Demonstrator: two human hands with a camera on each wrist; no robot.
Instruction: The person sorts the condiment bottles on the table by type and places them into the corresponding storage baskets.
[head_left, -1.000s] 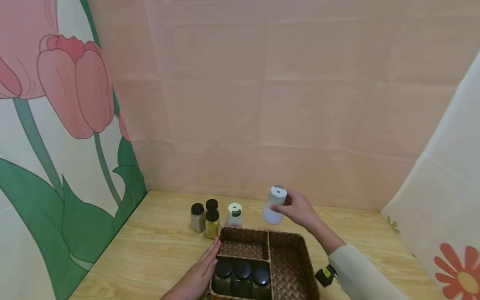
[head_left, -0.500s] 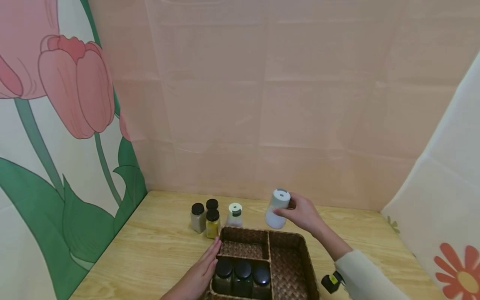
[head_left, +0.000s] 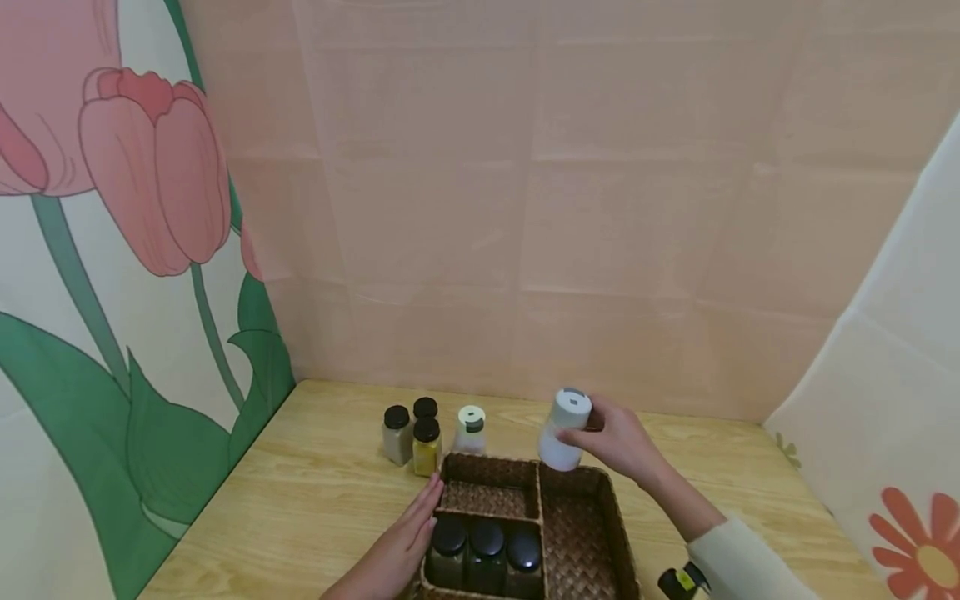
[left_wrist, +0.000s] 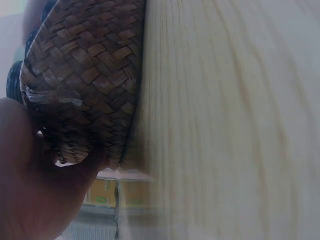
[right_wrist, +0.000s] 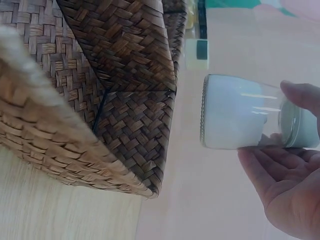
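Note:
My right hand [head_left: 618, 437] grips a glass seasoning jar [right_wrist: 232, 112] of white contents by its pale lid end. In the head view this jar hangs upright above the back edge of the woven basket's right compartment [head_left: 581, 542]. Straight fingers of my left hand [head_left: 401, 542] rest along the basket's left outer side; the left wrist view shows that hand at a corner of the woven wall [left_wrist: 90, 75]. Several dark-lidded jars [head_left: 486, 537] stand in the front left compartment. The back left compartment [head_left: 487, 498] shows its bare woven bottom.
Behind the basket's left corner stand three black-lidded jars, one with yellow contents [head_left: 427, 454], and a white-lidded jar [head_left: 470, 429]. A black wrist device [head_left: 681, 579] sits by the right sleeve [head_left: 742, 558]. Wood-grain table [head_left: 300, 483] meets a fabric backdrop [head_left: 525, 208].
The right hand has brought the white jar slightly to the right, lower and closer to the basket. My left hand and the other jars keep their places.

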